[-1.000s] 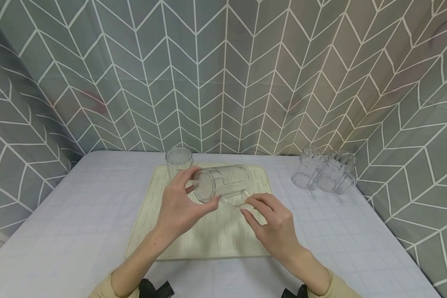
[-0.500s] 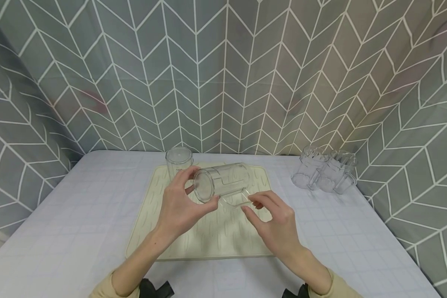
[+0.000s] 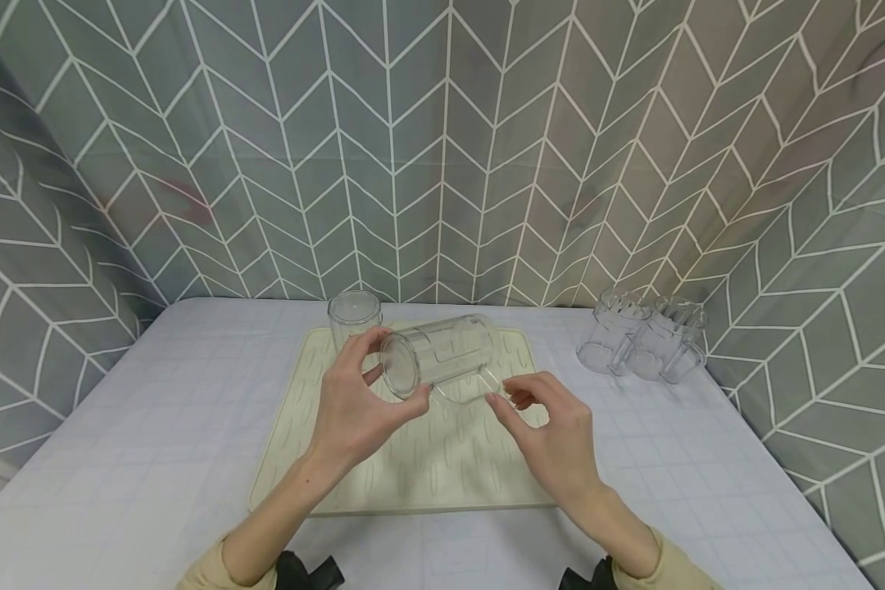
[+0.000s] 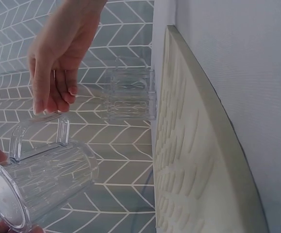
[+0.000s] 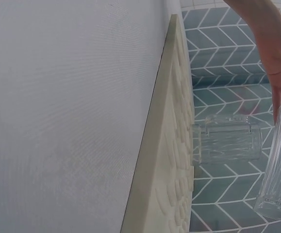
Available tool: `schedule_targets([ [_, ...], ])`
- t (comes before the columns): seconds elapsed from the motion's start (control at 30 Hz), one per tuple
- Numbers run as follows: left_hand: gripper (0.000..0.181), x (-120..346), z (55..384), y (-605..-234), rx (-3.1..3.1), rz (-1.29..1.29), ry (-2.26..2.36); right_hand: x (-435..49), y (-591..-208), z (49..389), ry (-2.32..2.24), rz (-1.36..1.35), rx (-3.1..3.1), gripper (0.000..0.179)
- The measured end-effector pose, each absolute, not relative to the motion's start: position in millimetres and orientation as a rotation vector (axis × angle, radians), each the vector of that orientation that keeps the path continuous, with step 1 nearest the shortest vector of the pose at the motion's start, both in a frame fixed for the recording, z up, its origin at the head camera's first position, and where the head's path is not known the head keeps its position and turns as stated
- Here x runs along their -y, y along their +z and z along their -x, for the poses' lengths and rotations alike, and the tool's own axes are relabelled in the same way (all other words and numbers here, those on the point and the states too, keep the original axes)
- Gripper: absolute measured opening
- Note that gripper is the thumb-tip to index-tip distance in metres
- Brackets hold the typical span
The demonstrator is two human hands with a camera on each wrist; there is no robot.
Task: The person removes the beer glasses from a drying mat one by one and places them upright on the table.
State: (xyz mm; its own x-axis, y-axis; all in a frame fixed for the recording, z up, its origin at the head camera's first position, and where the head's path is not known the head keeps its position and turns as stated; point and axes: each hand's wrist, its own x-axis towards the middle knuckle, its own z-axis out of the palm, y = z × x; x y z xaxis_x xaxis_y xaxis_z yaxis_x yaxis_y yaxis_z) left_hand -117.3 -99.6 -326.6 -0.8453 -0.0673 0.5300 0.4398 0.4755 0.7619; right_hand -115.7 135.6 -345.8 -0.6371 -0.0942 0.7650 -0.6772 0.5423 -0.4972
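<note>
A clear mug (image 3: 450, 351) is held tilted on its side above a pale ribbed mat (image 3: 413, 471). My left hand (image 3: 361, 401) grips it round the base end, thumb below and fingers above. At the handle side, my right hand (image 3: 553, 426) has its thumb and forefinger tips on the handle's outer edge. The left wrist view shows the handle (image 4: 38, 131) of the mug rising toward those fingertips. A second clear mug (image 3: 354, 315) stands at the mat's back left corner, base up, partly behind my left hand.
Two more clear mugs (image 3: 612, 332) stand close together at the table's back right. A white cloth (image 3: 155, 426) covers the table. Grey curtains (image 3: 442, 164) with a white zigzag pattern rise behind and on both sides.
My right hand has shifted slightly right and up along the handle. The held mug has turned a little, its rim end and handle rising. My left hand has hardly moved.
</note>
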Motion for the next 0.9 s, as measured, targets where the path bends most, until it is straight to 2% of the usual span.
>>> schedule_targets([
  [0.37,0.072,99.5,117.6,-327.3,2.201,0.314,-1.378,-136.0,-347.2,116.8,1.108,-0.553,2.171,0.016],
  [0.7,0.073,98.3,117.5,-329.1,2.174,0.317,-1.408,-135.1,-347.9,114.0,1.325,-0.485,2.345,0.010],
  [0.9,0.074,97.0,117.3,-330.6,2.164,0.327,-1.421,-134.5,-343.4,110.6,1.604,-0.327,2.494,0.020],
])
